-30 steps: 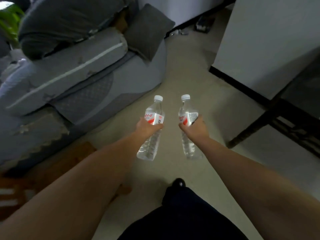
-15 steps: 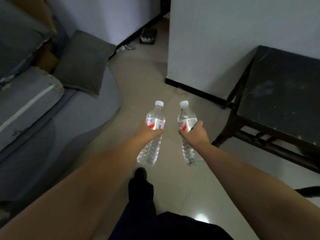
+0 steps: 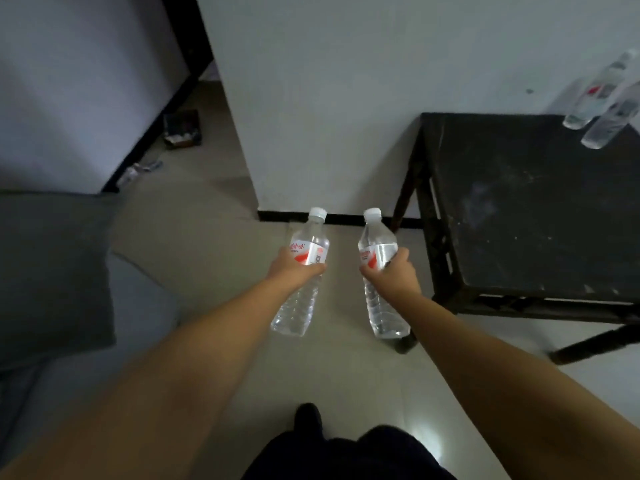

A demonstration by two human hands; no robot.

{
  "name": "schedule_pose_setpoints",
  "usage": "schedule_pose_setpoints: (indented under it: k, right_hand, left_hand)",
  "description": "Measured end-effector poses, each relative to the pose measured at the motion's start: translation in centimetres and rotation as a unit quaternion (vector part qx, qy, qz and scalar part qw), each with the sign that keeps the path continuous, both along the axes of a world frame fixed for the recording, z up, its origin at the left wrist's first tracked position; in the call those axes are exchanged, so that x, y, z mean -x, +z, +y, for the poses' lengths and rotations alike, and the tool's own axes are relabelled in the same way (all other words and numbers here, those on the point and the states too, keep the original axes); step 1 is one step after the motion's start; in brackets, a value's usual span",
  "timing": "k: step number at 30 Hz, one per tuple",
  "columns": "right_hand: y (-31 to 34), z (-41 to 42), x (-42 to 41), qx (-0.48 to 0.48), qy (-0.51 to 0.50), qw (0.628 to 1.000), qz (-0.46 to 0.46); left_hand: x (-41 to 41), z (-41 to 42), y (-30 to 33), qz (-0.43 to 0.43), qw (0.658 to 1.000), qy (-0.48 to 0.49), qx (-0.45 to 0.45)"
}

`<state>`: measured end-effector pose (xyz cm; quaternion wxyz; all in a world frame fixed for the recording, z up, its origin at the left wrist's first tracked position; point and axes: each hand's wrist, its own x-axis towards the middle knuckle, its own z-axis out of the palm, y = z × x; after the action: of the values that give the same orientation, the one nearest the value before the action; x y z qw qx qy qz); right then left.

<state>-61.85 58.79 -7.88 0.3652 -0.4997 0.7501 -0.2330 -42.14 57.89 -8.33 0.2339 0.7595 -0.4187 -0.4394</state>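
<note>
Left hand: the left hand (image 3: 294, 268) is out front at centre frame, fingers curled tight round the label band of the left bottle (image 3: 294, 313), thumb across the near side.
Right hand: same story just to its right. The right hand (image 3: 394, 275) is clamped on the label of the right bottle (image 3: 384, 313), knuckles up.
Where the bottles are: both are in the air over the pale floor (image 3: 207, 244), mid-frame, side by side but not touching, with white caps pointing toward the top of the picture and bases toward the bottom.
Fill: clear water shows nearly up to the shoulders on both, so I'd call them full and fairly weighty for their size.
Feel: thin clear plastic with a ribbed lower half, so it will likely dent under a hard squeeze. The glossy label could be a touch slick.
Best hold: right where the hands are, round the middle at the label, where the body is stiffest and the weight balances. The neck is a poorer choice with a full load.
Spill risk: caps look screwed on, so low.
Likely target: the black table (image 3: 519, 209) fills the right side, and two more bottles (image 3: 588, 98) stand at its far corner, upper right. That looks like where this pair is headed.
Set-down: tall with a narrow base, so land them flat or they may topple.
Also in shot: a grey cushion (image 3: 52, 271) at left and a dark shoe (image 3: 308, 417) at bottom centre.
</note>
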Motion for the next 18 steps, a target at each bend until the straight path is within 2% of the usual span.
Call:
schedule_pose_setpoints:
  k: [10,18]
  right_hand:
    - [-1.0,-8.6,0.3,-0.018,-0.097,0.995,-0.005]
    - [-1.8,-20.6,4.1,-0.016,-0.136,0.991,0.007]
  left_hand:
    - [1.0,-11.7,-0.9,0.012,0.995,-0.100,-0.001]
    - [5.4,-24.2,-0.9,-0.006,0.990,-0.140,-0.015]
